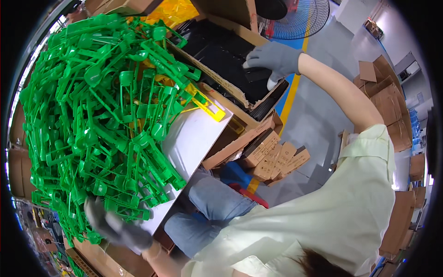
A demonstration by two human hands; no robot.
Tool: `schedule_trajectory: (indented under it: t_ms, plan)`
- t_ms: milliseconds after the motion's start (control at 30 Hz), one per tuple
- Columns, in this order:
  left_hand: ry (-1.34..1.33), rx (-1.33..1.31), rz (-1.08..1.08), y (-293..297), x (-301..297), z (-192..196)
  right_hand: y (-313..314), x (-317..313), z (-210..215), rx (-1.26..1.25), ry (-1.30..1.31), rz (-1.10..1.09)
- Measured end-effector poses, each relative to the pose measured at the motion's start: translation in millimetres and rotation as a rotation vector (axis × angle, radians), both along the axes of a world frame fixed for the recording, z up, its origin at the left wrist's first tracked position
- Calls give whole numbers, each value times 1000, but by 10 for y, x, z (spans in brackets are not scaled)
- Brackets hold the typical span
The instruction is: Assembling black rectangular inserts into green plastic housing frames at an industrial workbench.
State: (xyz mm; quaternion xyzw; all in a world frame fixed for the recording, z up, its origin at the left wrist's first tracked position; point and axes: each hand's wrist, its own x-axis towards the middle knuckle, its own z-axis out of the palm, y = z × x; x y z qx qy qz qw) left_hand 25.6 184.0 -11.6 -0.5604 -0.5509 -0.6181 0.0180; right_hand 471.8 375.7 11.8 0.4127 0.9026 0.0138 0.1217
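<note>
A big heap of green plastic frame-like parts [92, 115] with long thin arms covers the left side of the white table [184, 143]. My left hand [117, 228], in a grey glove and smeared by motion, is at the heap's near edge. Its fingers look apart, and I see nothing in them. My right hand [277, 60], also gloved, rests over flat black pieces [217, 51] packed in a cardboard box [210, 69]. Its fingers and thumb are spread over the pieces. One yellow plastic part [205, 104] sticks out from the heap's right side.
Yellow plastic parts [173, 14] lie behind the heap. A fan [297, 18] stands beyond the box. Below the table's right edge is an open carton with folded small boxes [277, 159]. Large cartons [387, 106] are stacked at far right, past a yellow floor line [290, 99].
</note>
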Motion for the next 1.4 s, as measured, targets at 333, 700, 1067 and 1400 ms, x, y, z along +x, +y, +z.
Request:
schedule_trajectory:
  t_ms: [333,700,1067,1400]
  plan:
    - [490,24,-798,1596,1884,-297,119,-112,-172,-31,-61,179]
    - [988,-686,-384,2484,2534,-353,-1,-121,-252,-27,-57,165]
    - [939,-655,-377,2560,2476,-365,56,-285,-241,30,-153,150]
    - [959,-693,-526,2530,2329,-307,-70,-196,-252,-39,-11,160]
